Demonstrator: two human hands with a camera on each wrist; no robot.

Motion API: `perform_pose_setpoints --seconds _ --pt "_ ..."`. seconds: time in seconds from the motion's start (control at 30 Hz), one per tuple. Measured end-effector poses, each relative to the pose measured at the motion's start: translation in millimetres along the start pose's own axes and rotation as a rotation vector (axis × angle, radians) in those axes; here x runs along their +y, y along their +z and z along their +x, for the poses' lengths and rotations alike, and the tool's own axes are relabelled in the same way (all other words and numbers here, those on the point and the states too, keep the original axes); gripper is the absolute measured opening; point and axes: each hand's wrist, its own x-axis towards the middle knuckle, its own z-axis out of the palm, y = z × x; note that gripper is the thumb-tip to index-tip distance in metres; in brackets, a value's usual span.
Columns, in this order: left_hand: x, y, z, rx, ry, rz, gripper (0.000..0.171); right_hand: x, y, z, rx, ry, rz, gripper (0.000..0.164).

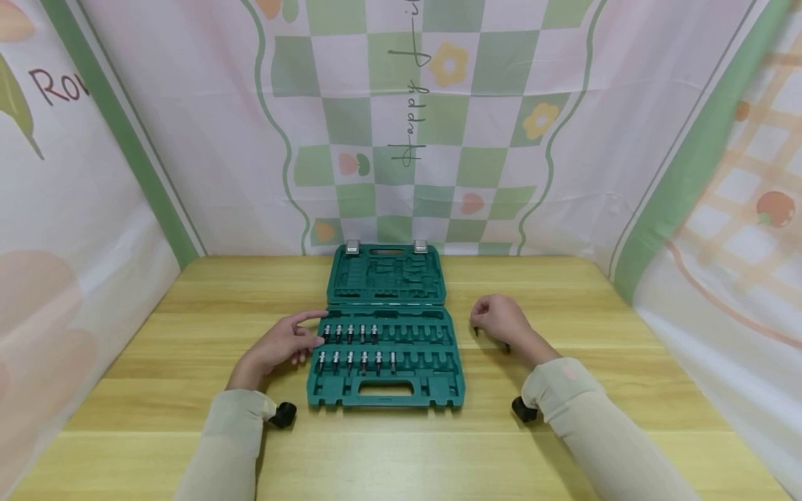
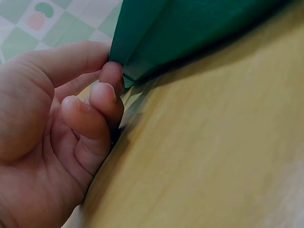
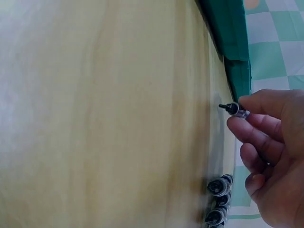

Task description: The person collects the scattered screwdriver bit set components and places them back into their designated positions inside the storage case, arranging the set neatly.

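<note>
A green plastic tool case [image 1: 385, 401] lies unfolded on the table, its lid [image 1: 386, 278] laid back. Two rows of silver bit sockets [image 1: 363, 362] fill the left part of its base. My left hand [image 1: 282, 341] rests at the case's left edge, thumb and straight index finger touching it, the other fingertips loosely bent beside its wall. To the right of the case, my right hand [image 1: 501, 320] pinches one bit socket [image 3: 234, 109] with a black tip between thumb and fingers, above the table. More bit sockets [image 3: 218, 186] stand close together below that hand, mostly hidden in the head view.
The wooden table [image 1: 388, 459] reaches back to a checked, printed cloth [image 1: 407, 104], with cloth walls on both sides. Vacant moulded slots [image 1: 422, 360] show in the right part of the case base. Two metal latches [image 1: 420, 246] stick up from the lid's far edge.
</note>
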Motion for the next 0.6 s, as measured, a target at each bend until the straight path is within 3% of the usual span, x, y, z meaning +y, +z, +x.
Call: perform_pose_setpoints --seconds 0.33,0.6 --pt "-0.5 -0.5 -0.3 -0.002 0.001 0.004 0.058 -12 0 0 0.035 -0.082 0.081 0.008" --pt "-1.6 -0.4 0.7 -0.001 0.007 0.003 0.059 -24 2 0 0.021 -0.058 0.093 0.008"
